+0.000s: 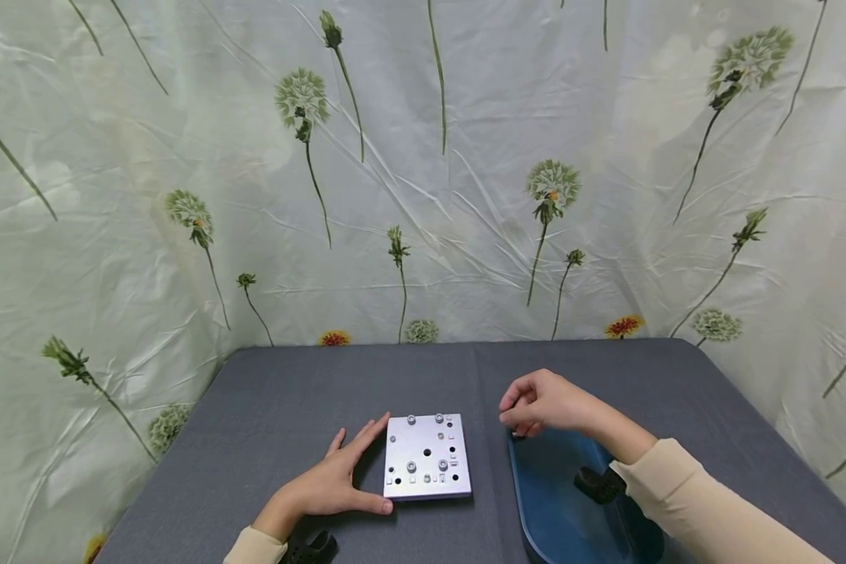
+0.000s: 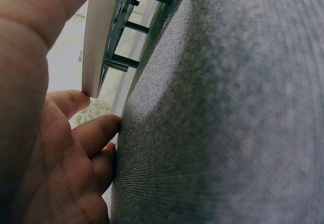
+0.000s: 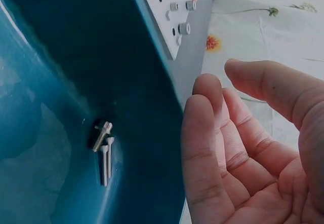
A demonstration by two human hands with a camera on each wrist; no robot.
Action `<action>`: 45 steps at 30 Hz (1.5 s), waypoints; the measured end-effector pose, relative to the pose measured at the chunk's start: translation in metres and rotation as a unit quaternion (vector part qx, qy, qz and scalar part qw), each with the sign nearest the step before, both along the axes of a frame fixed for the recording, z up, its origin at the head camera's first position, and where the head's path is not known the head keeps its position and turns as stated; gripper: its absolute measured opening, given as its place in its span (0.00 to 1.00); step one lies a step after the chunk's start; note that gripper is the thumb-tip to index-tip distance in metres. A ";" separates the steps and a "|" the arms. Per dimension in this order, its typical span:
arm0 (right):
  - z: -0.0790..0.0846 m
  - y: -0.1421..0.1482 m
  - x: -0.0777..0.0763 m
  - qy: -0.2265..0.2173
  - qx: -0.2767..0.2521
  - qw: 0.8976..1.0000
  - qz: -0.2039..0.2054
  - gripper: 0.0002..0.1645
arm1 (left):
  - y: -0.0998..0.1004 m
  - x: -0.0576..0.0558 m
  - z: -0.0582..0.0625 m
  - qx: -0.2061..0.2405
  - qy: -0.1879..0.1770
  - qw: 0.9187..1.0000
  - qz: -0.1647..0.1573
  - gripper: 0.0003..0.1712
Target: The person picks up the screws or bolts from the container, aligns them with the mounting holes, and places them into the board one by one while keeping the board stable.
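A square silver metal plate [image 1: 412, 450] lies left of the tray, with holes and several socket-head screws in its top. From the left wrist view, threaded screw shanks [image 2: 125, 61] stick out of its underside, raising it off the cloth. My left hand [image 1: 334, 478] is spread along the plate's left side, thumb at the near corner and a fingertip at the far one. Over the far left rim of a blue tray [image 1: 525, 513] hovers my right hand [image 1: 546, 403], loosely bent. Its thumb and fingertips are apart with nothing visible between them. A few metal screws [image 3: 105, 153] lie in the tray.
Dark grey cloth [image 1: 310, 407] covers the table. A white curtain [image 1: 423, 196] printed with dandelions hangs behind the far table edge. Black wrist devices [image 1: 599, 484] sit under both forearms, the right one above the tray.
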State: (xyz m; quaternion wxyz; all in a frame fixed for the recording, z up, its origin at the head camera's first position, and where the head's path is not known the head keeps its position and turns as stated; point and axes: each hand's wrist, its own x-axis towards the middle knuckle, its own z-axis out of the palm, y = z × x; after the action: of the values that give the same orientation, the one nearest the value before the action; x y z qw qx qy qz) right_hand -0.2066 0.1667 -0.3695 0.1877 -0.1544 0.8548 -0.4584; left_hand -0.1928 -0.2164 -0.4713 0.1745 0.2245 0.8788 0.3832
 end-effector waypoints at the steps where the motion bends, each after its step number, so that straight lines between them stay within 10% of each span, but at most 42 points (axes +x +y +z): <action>1: 0.000 0.001 0.000 0.001 -0.001 1.000 0.001 0.09 | 0.000 0.000 0.000 0.000 0.000 1.000 0.000 0.74; 45: -0.037 0.019 -0.018 0.001 0.108 0.994 -0.030 0.04 | -0.001 0.000 0.000 0.007 0.003 1.000 -0.003 0.74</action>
State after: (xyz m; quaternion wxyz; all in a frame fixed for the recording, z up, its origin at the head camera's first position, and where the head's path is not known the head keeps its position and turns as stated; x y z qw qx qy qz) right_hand -0.2250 0.1857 -0.4062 0.1889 -0.1083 0.9038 -0.3685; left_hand -0.1931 -0.2178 -0.4717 0.1719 0.2296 0.8760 0.3879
